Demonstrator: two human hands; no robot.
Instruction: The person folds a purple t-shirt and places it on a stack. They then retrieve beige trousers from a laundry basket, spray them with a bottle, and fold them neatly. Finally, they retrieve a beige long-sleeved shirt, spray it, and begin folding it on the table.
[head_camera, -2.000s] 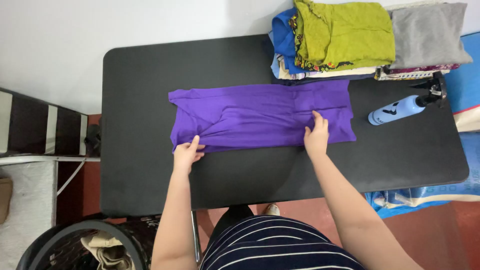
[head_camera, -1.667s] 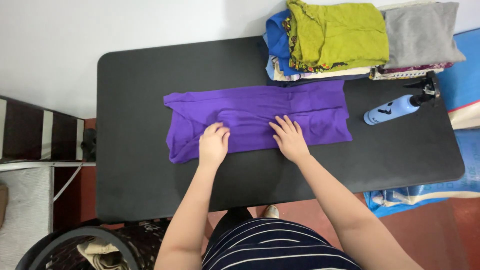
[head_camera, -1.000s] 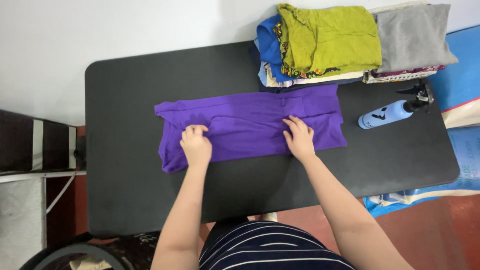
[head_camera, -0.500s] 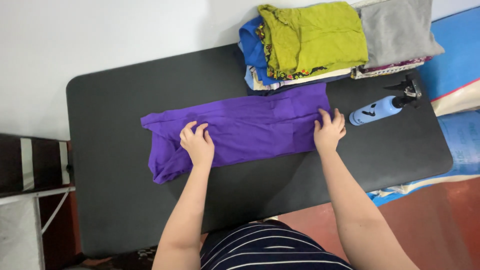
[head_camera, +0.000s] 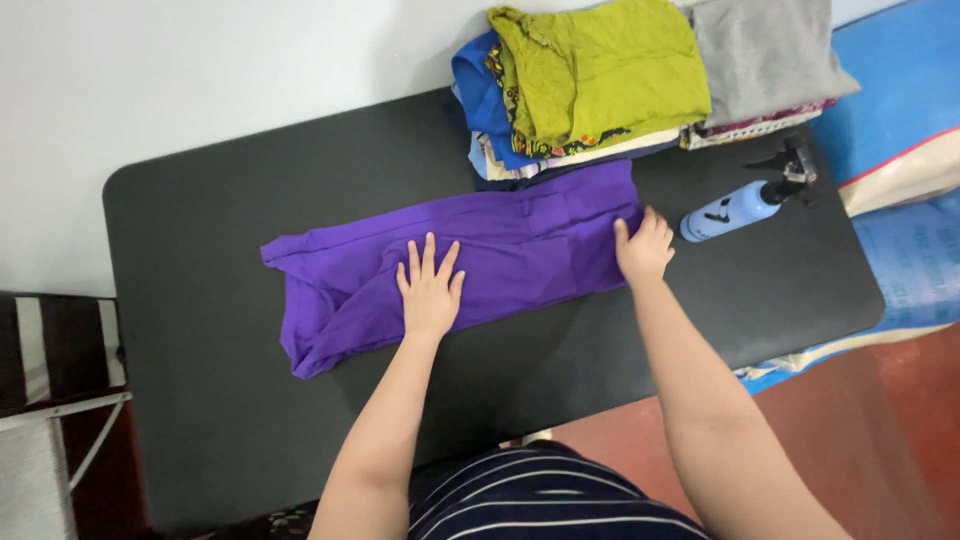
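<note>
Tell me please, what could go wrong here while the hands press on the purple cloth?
1. The right hand at the purple cloth's end lies close to the blue spray bottle, which lies on its side; a sideways move might roll it.
2. The cloth's far edge touches the stack of folded clothes; pulling may drag the stack.

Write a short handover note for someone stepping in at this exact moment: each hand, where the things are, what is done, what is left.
Left hand: flat, open on the purple garment.
Right hand: at the garment's right edge, fingers on the cloth.
Garment: folded into a long strip across the black table; left end rumpled.
Folded clothes stack and blue spray bottle lie beyond.
Left: smoothing, folding shorter.
</note>
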